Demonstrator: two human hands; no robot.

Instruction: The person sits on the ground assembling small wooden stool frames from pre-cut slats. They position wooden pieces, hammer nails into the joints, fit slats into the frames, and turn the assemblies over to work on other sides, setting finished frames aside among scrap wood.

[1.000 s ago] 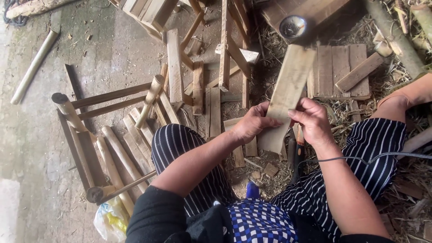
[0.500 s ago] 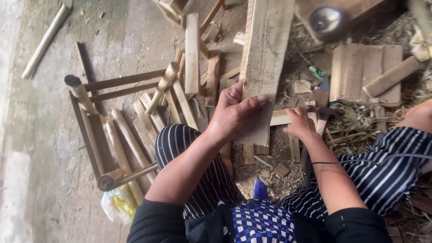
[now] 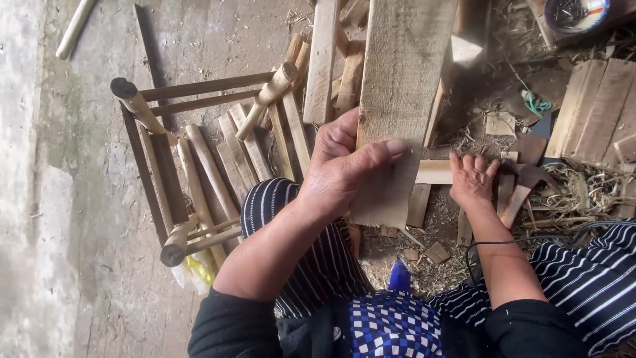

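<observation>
My left hand (image 3: 344, 166) grips a long pale wooden board (image 3: 404, 86) near its lower end, thumb across its face, and holds it upright in front of me. The board runs up out of the top of the view. My right hand (image 3: 472, 180) is lower on the right, fingers spread, resting on small wood offcuts (image 3: 510, 192) on the ground, next to a short pale plank (image 3: 434, 172). It holds nothing. My legs in striped trousers (image 3: 589, 278) are on both sides.
A small wooden frame of round legs and rails (image 3: 179, 166) lies on the concrete floor at left, with loose slats (image 3: 232, 159) inside it. Flat boards (image 3: 596, 106) lie at right, a bowl (image 3: 573, 13) at top right. Shavings and scraps cover the ground.
The left hand has brought the board up and closer, alone now. The right hand has let go of the board and dropped to the scraps on the ground.
</observation>
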